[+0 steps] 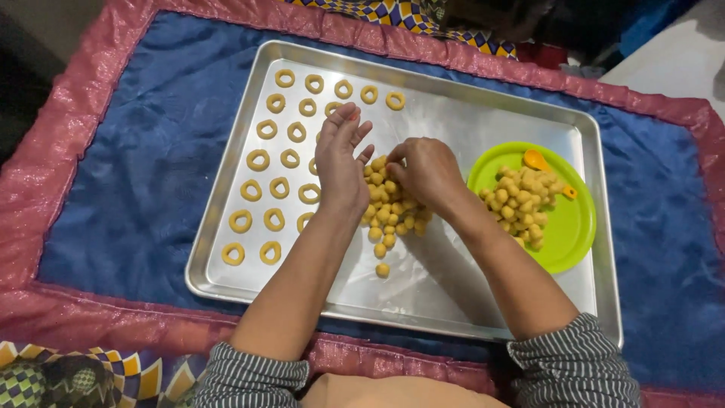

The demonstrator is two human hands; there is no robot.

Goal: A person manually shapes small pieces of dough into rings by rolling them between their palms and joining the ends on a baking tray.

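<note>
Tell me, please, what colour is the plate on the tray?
Bright green plate, seen best in the head view.

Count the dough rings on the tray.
21 rings visible: five along the tray's top edge, the other sixteen in rows down its left part; the left hand may hide more.

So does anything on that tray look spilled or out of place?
Nothing much. One dough ball lies apart, just below the pile of dough balls between the left hand and right hand. The dough rings sit in fairly even rows on the metal tray.
</note>
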